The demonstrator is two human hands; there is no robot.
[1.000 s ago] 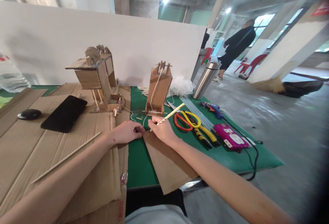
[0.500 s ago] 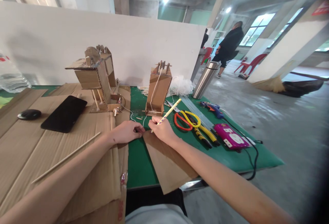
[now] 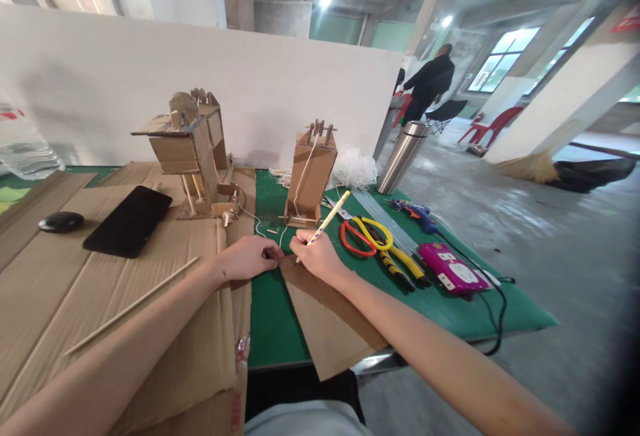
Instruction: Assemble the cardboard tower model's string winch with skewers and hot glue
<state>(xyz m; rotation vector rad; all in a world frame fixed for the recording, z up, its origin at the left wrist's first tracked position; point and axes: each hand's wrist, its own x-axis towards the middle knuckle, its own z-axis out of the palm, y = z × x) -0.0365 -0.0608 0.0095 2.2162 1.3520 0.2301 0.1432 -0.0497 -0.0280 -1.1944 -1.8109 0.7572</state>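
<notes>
A yellow patterned pencil (image 3: 331, 215) is gripped in my right hand (image 3: 317, 254), slanting up to the right with its lower end at the top of a brown cardboard piece (image 3: 327, 329). That piece lies on the green tabletop (image 3: 273, 323) and overhangs its front edge. My left hand (image 3: 253, 257) is closed, its fingertips pinching the upper left corner of the same cardboard. Just beyond my hands stands a narrow cardboard model (image 3: 311, 173) with a white string (image 3: 306, 176) down its front. Any mark under the pencil is too small to make out.
Scissors (image 3: 357, 236), pliers (image 3: 400, 266), a glue gun (image 3: 415, 213) and a magenta power strip (image 3: 453, 268) lie right. A steel flask (image 3: 403, 158) stands behind. Leftward are large cardboard (image 3: 30, 303), a stick (image 3: 133, 305), a phone (image 3: 127, 221), a mouse (image 3: 61, 221) and another cardboard model (image 3: 187, 149).
Both hands keep their places on the cardboard, the pencil barely shifting. The view has moved slightly. In the background, a person in dark clothes has moved left.
</notes>
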